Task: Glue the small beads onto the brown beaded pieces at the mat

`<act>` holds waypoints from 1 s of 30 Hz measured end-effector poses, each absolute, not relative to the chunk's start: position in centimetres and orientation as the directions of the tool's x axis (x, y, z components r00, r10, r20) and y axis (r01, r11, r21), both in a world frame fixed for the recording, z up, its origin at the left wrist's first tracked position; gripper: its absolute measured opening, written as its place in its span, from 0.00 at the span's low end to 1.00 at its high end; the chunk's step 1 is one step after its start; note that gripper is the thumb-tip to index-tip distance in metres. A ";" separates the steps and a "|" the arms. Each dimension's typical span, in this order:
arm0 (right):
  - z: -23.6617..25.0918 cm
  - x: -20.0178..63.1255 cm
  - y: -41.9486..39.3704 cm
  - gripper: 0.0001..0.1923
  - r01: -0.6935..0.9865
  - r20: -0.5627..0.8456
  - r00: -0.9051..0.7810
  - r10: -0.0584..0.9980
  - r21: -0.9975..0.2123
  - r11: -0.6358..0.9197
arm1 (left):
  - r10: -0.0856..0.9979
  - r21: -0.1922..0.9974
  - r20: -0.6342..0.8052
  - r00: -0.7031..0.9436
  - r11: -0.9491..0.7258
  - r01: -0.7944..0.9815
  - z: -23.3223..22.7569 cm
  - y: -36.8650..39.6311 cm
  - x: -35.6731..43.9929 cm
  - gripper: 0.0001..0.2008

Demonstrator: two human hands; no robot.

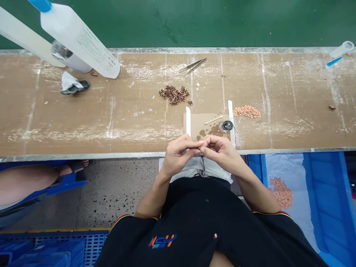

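Fingers: your left hand [178, 152] and right hand [219, 150] pinch together on a tiny brown part [199, 148], probably one piece.
Bearing: part lies at 3 o'clock of your left fingertips, both hands equally near.

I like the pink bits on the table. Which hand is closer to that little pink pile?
Right. The right hand is below and left of the pink pile; the left hand sits farther left, fingertips meeting the right's around a tiny piece.
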State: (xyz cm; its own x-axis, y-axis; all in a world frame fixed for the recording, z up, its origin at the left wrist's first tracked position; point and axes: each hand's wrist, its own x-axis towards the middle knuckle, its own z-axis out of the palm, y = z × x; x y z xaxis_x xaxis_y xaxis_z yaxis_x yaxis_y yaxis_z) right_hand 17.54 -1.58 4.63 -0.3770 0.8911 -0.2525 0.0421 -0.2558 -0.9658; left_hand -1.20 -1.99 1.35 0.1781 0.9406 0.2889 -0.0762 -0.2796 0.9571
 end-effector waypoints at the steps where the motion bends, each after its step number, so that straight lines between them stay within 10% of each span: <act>1: 4.6 17.5 -1.7 0.19 0.019 -0.262 -0.371 0.891 -0.961 -0.275 | 0.948 0.962 0.271 0.166 -0.261 -0.080 1.3 -2.1 -1.2 0.09; 11: 4.0 16.9 -3.2 0.31 -0.068 -0.291 -0.380 0.878 -0.938 -0.340 | 0.954 0.960 0.265 0.139 -0.248 -0.129 0.6 -2.2 -0.4 0.05; 30: 4.2 17.6 -4.4 0.17 0.084 -0.176 -0.233 0.956 -0.983 -0.160 | 0.981 0.992 0.044 0.190 -0.021 -0.123 2.5 -3.5 -0.2 0.07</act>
